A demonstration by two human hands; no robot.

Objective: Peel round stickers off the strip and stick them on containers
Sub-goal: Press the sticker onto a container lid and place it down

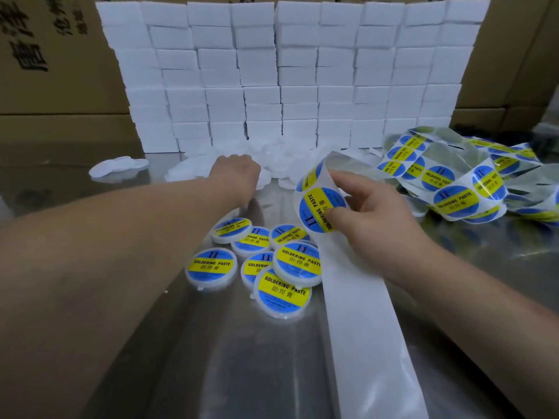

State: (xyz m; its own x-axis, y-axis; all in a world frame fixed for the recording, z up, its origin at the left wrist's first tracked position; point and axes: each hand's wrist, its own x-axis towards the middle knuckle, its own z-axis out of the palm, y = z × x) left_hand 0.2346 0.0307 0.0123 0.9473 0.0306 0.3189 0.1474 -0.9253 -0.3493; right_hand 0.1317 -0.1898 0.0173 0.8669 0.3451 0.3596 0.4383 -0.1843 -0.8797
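My right hand [372,219] pinches the white backing strip [360,322], thumb on a round blue-and-yellow sticker [320,208] at the strip's bend. The bare strip runs down toward me. My left hand [234,173] reaches forward into a pile of plain white round containers [272,160]; its fingers are hidden behind the hand, so I cannot tell if it holds one. Several labelled containers [273,264] lie in a loose heap on the metal table between my arms.
A tangled length of sticker strip [453,176] lies at the right. A wall of stacked white boxes [287,77] stands behind the pile, with cardboard cartons [54,55] beyond. A few white lids [118,167] lie at the left on the shiny table [211,358].
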